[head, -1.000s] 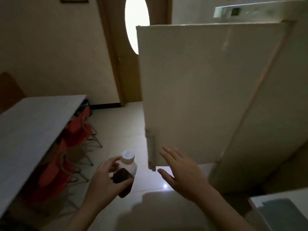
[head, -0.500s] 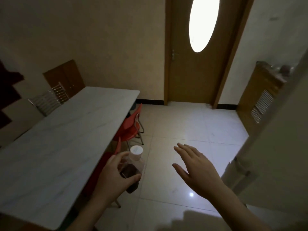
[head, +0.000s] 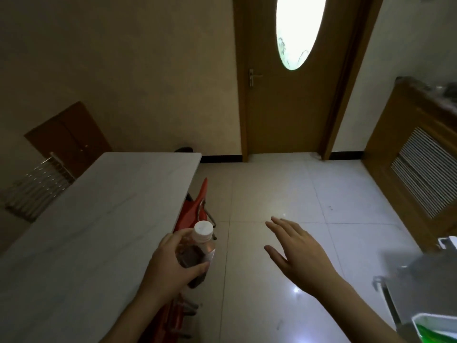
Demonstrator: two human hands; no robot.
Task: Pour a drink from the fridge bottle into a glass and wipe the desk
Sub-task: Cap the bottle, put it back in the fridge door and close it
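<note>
- Swung away from the fridge since the earlier frame, the view now faces the desk (head: 81,231) and door (head: 291,95)
- Nearest, left hand (head: 170,266) wraps the capped bottle (head: 197,251); right hand (head: 299,253) hangs empty, fingers spread
- Carrying step; no glass visible, so next likely means setting the bottle on the desk

My view is dim and yellowish. The only strong light comes through the oval door window (head: 298,28), blown out white, with small glints on the floor tiles (head: 294,289). The near right corner is smeared, and straight lines bend toward the edges.
</note>
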